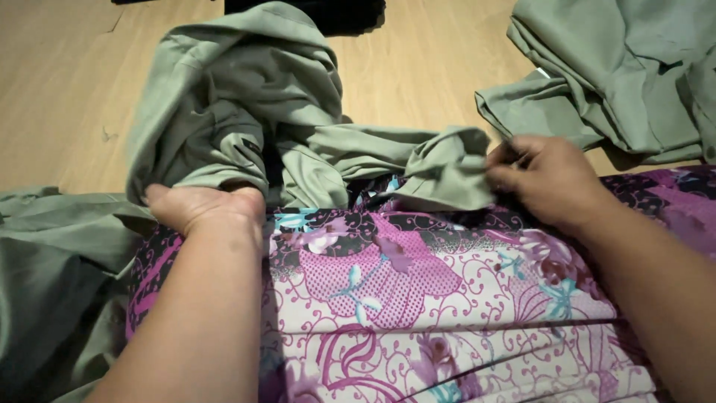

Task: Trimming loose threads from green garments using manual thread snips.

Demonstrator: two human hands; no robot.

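Bare wooden floor lies open at far left, and a second open strip runs between the two green heaps. The crumpled sage-green garment rises in the middle and blocks the straight way forward. A second pile of green cloth fills the far right corner. A dark cloth closes the top edge. More green fabric covers the near left. The floral purple cloth lies flat and low in the foreground.
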